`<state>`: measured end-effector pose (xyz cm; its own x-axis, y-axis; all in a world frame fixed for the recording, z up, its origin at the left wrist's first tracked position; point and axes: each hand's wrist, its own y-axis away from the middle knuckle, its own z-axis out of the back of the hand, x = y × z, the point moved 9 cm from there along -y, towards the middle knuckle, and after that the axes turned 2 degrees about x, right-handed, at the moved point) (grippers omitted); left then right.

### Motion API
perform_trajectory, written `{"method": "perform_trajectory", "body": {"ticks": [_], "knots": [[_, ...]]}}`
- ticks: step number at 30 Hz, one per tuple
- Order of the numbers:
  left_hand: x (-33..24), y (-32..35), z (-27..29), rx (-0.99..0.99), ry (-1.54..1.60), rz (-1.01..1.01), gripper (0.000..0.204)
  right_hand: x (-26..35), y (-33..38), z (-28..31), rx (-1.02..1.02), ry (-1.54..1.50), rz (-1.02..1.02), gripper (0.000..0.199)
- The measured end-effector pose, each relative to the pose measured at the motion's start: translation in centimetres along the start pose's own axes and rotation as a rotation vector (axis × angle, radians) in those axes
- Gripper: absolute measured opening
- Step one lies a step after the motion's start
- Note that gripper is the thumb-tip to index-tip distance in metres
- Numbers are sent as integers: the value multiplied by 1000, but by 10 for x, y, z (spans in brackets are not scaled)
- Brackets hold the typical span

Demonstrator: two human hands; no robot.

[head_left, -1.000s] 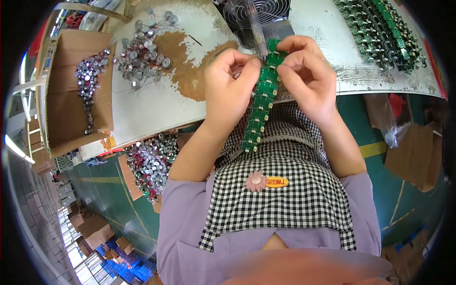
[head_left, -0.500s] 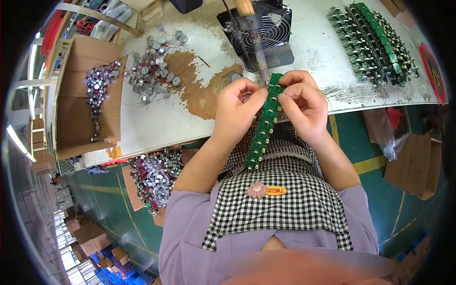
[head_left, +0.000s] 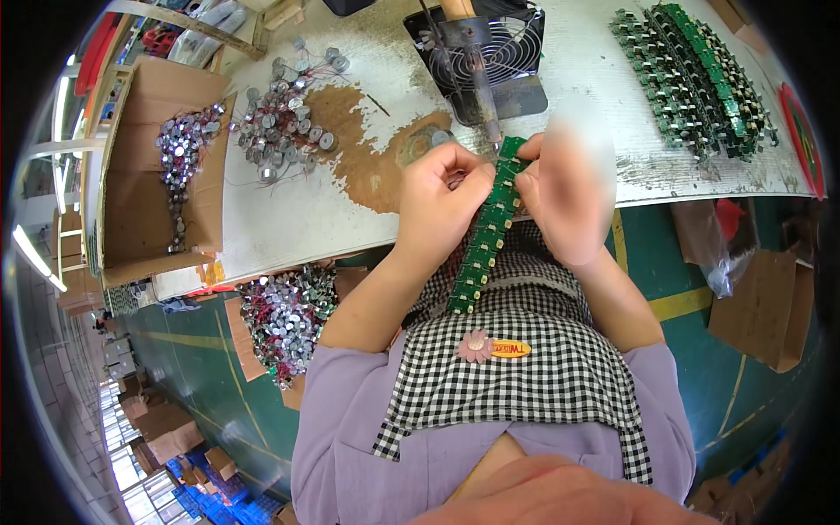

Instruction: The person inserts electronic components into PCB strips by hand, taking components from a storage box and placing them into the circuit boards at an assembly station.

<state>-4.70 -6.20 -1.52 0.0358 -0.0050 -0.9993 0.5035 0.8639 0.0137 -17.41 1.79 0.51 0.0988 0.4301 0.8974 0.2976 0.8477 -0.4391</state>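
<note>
A long strip of green circuit boards (head_left: 487, 232) slants down from the soldering iron's tip toward my apron. My right hand (head_left: 564, 197), partly blurred, pinches the strip's right edge near its upper end. My left hand (head_left: 442, 197) is closed at the strip's left side, thumb and forefinger together; something small and dark shows within its curl, too hidden to name. Just above the strip's top end, the soldering iron (head_left: 483, 92) points downward, its tip very near or touching the boards.
Behind the iron stands a black fan (head_left: 507, 52). Small round motors with wires (head_left: 280, 131) lie heaped at left, beside a cardboard box (head_left: 122, 188) holding more. Another box of metal parts (head_left: 289, 315) sits below the table edge. Stacked green board strips (head_left: 700, 83) lie at right.
The view has shifted slightly. Both hands and the strip stay nearly in place at the iron's tip; the right hand's fingers have moved a little along the strip's edge.
</note>
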Motion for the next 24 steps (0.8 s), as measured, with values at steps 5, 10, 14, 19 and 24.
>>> {"method": "perform_trajectory", "body": {"ticks": [5, 10, 14, 19, 24], "knots": [[-17, -7, 15, 148, -264, 38, 17, -6, 3, 12, -72, -2, 2, 4], [-61, -22, 121, -485, -862, -331, 30, -24, 6, 27, -174, -19, -68, 3], [-33, -31, 164, -447, -1474, 13, 46, -25, 4, 22, -144, -35, -79, 3], [-22, -46, 147, -358, -1534, -130, 34, -26, 3, 24, -167, -28, -95, 3], [-22, -38, 135, -282, -1324, -531, 12, -27, 4, 21, -162, -12, -103, 4]]}}
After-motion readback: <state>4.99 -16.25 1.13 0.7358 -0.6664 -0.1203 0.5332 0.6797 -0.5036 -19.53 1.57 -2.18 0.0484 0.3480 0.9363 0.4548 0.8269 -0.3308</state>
